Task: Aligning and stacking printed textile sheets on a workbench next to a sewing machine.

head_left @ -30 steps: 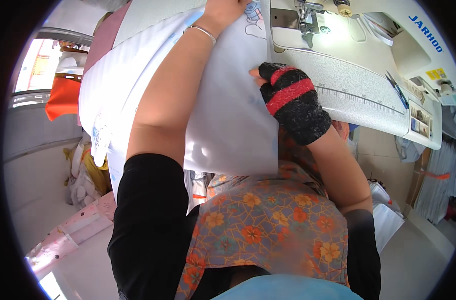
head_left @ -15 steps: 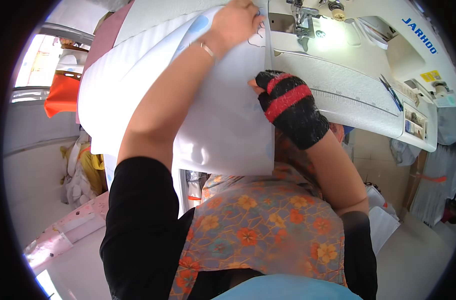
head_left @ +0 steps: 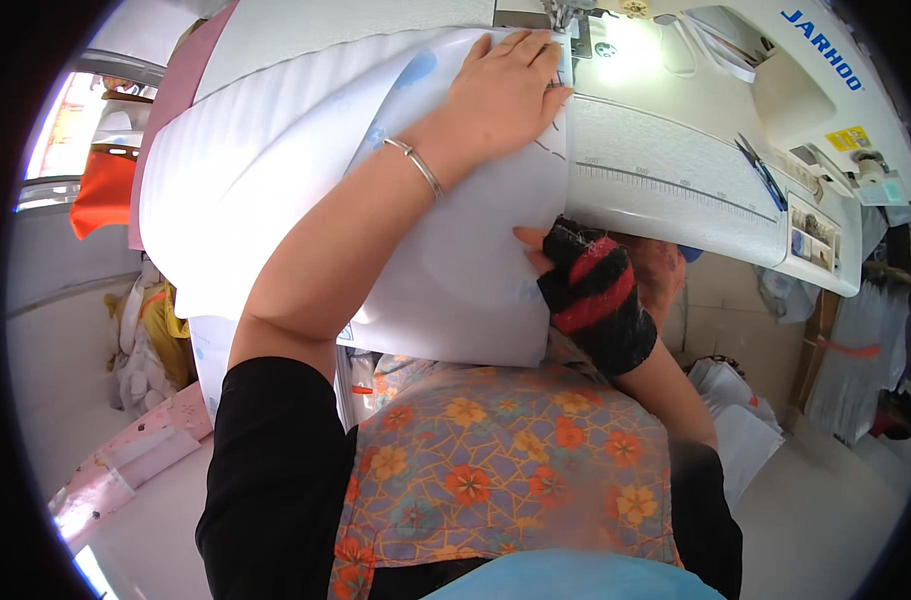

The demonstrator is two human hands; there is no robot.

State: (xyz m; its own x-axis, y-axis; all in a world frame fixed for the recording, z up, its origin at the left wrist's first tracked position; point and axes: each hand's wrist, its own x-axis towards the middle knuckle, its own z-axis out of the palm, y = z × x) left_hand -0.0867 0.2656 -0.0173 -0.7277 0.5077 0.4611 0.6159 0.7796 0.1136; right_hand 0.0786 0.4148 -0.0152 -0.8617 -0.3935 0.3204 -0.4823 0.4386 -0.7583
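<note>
- Far left of the left hand, from where I stand: a dull pink strip (head_left: 166, 120), flat and matt.
- Next the white cloth (head_left: 476, 250), thin and slightly glossy, printed with pale blue spots, rippling softly; it lies under the left hand and spreads out to that hand's left and back toward the body.
- The left hand (head_left: 511, 95) rests palm down on it, fingers stretched and a little spread, close to the cloth's right edge.
- Just past those fingertips sits the hard metal presser foot (head_left: 566, 14) — the left hand is the nearer one, and the cloth's long right edge runs from there toward the right hand.
- The right hand (head_left: 596, 290), in a fuzzy black-and-red fingerless glove, curls at that edge, nearer the body; whether it pinches the cloth I cannot tell.
- Right of both: the speckled bench (head_left: 666, 185), ruler-marked, carrying slim dark scissors (head_left: 762, 172).
</note>
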